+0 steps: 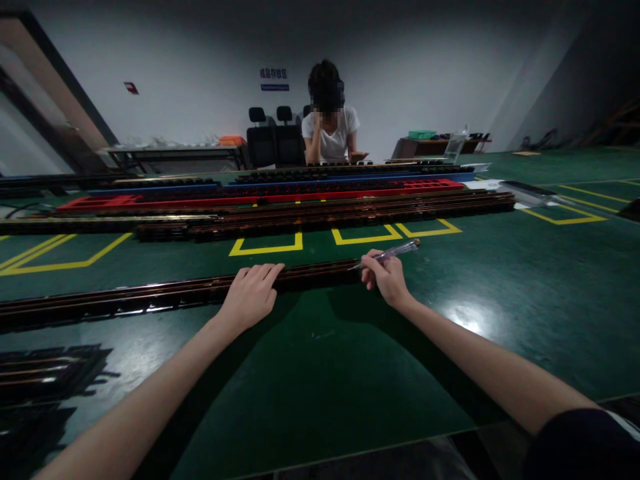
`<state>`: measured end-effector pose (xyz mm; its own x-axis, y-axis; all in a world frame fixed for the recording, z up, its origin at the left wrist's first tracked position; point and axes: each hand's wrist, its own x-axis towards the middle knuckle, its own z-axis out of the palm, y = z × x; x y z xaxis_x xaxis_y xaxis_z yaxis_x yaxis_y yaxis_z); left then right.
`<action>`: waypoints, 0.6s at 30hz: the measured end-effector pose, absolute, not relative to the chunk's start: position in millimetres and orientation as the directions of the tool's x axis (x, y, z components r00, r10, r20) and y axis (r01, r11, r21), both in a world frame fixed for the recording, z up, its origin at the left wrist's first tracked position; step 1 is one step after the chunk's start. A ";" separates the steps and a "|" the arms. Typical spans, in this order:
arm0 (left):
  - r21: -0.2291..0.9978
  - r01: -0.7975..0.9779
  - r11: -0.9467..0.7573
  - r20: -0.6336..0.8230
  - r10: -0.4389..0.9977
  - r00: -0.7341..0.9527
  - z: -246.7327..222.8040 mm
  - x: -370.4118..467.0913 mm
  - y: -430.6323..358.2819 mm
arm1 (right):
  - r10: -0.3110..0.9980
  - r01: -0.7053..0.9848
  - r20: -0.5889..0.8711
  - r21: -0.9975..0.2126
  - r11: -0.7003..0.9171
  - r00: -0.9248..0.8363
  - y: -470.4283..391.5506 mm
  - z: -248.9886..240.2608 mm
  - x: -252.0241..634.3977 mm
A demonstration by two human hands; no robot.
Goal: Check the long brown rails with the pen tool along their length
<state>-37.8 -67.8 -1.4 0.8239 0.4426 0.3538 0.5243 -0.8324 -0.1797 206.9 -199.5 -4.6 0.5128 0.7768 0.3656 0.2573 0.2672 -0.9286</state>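
Note:
A long dark strip with copper-coloured lines lies across the green table in front of me. My left hand rests over the strip, fingers across its top towards the far edge and thumb at the near side, closed around it. Close to the strip's right end, my right hand pinches a slim clear-barrelled tool, like a pen or small screwdriver. The tool's thin tip points left and meets or hovers just over the strip; I cannot tell which.
Beyond the strip lie stacked dark strips, a red tray and a blue tray. More dark strips sit at lower left. Yellow tape marks the green table. A person sits opposite.

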 end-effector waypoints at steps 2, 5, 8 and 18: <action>-0.186 0.526 -0.830 0.356 0.442 0.823 -2.0 -37.9 -67.7 | 0.761 0.234 0.365 -0.931 0.281 0.536 -199.2 -3.9 206.6; -0.193 0.529 -0.827 0.357 0.443 0.823 -2.3 -37.9 -67.6 | 0.731 0.207 0.361 -0.932 0.297 0.579 -198.5 -2.1 206.0; -0.195 0.532 -0.824 0.353 0.447 0.822 -1.6 -37.6 -67.9 | 0.699 0.194 0.359 -0.932 0.307 0.619 -198.2 -0.9 205.5; -0.176 0.533 -0.828 0.347 0.454 0.820 -0.7 -36.9 -68.9 | 0.607 0.175 0.358 -0.924 0.340 0.709 -198.3 -4.1 208.5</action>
